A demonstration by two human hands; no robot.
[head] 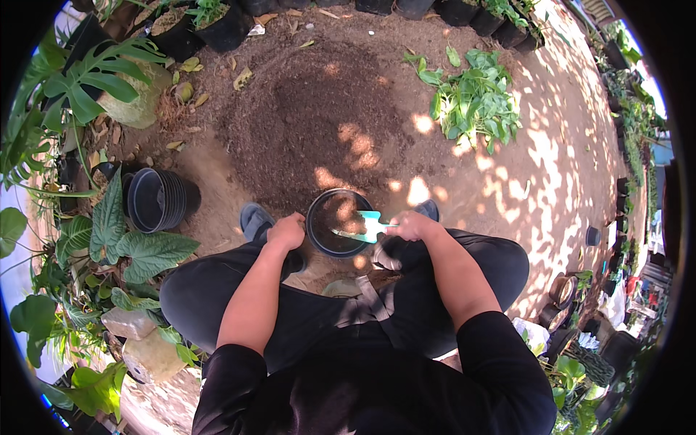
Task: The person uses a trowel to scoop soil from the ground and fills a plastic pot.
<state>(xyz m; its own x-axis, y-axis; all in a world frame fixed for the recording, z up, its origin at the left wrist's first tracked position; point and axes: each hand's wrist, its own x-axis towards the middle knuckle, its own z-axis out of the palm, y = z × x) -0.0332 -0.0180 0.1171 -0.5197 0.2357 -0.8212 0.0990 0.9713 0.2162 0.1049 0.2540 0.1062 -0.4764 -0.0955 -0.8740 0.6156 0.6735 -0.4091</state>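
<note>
A round black plastic pot (314, 239) stands on the ground between my feet, with dark soil (333, 213) inside. My right hand (411, 225) grips the handle of a turquoise hand trowel (372, 226). The trowel's blade reaches over the pot's right rim, with soil at its tip. Left of the pot, my left hand (287, 231) is loosely curled close to the rim; its fingertips are partly hidden, and I cannot tell whether they touch anything. Just beyond the pot spreads a broad mound of dark soil (304, 119).
A stack of nested black pots (163, 200) lies tilted at the left, beside large-leaved plants (109, 223). Leafy green cuttings (478, 100) lie in a heap at the far right of the mound. Potted plants (220, 24) line the back. Stone blocks (152, 356) sit at the lower left.
</note>
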